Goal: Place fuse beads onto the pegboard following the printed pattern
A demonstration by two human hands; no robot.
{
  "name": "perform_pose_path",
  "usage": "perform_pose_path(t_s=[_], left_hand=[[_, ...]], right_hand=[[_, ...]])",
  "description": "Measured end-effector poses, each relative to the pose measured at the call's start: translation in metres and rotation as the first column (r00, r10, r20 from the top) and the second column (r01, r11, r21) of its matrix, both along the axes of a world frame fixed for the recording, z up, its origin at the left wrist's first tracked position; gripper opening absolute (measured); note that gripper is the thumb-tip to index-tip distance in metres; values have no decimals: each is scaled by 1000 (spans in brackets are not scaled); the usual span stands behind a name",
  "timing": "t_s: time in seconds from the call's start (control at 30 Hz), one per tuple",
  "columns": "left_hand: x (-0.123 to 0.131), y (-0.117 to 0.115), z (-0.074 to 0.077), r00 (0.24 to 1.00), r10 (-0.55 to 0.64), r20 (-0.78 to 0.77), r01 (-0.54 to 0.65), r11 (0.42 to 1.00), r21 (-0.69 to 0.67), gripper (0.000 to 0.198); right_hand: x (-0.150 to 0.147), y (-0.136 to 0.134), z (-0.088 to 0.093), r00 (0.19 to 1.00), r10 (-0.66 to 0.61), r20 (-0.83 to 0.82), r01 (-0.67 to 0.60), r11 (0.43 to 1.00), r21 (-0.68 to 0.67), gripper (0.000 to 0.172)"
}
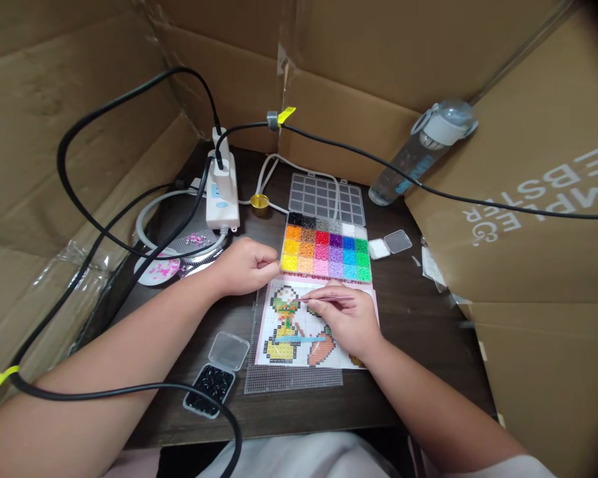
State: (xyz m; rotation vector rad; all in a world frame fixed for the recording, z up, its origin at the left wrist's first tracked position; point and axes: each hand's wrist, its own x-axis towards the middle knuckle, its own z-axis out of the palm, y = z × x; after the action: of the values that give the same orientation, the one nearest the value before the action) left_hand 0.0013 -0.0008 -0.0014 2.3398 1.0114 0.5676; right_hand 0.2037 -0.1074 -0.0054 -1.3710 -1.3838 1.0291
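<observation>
My right hand [346, 322] is closed around thin metal tweezers [323, 299] whose tip points left onto a green patch of the bead picture [292, 328]. That picture lies on a clear pegboard [292, 378] over a pixel pattern sheet. My left hand [246, 265] rests curled on the table at the pegboard's upper left corner, beside the yellow cells of the open bead box [326, 255]. I cannot make out anything in its fingers. The box's clear lid [326, 198] lies folded back behind it.
A small open case of black beads [210, 388] sits at front left. A power strip [222, 192] with black cables [104, 239] stands at back left, near a round plate [159, 271]. A water bottle [421, 153] leans at back right. Cardboard walls [538, 219] surround the dark table [418, 318].
</observation>
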Motion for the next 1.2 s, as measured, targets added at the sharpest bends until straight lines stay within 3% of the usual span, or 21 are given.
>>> perform_pose_path(t_s=[0.7, 0.93, 1.07, 1.2], left_hand=[[0, 1, -1, 1000, -12, 13, 12, 1000, 5, 33], [-1, 0, -2, 1000, -6, 1, 6, 1000, -24, 33], [-3, 1, -2, 1000, -14, -3, 14, 999, -36, 34], [-3, 1, -2, 1000, -8, -17, 7, 999, -42, 34]], right_hand=[[-1, -1, 0, 999, 34, -7, -34, 999, -12, 11], [7, 6, 5, 996, -78, -47, 80, 996, 44, 9], [11, 21, 21, 976, -200, -86, 208, 974, 91, 7], [5, 47, 35, 968, -239, -77, 248, 958, 142, 6]])
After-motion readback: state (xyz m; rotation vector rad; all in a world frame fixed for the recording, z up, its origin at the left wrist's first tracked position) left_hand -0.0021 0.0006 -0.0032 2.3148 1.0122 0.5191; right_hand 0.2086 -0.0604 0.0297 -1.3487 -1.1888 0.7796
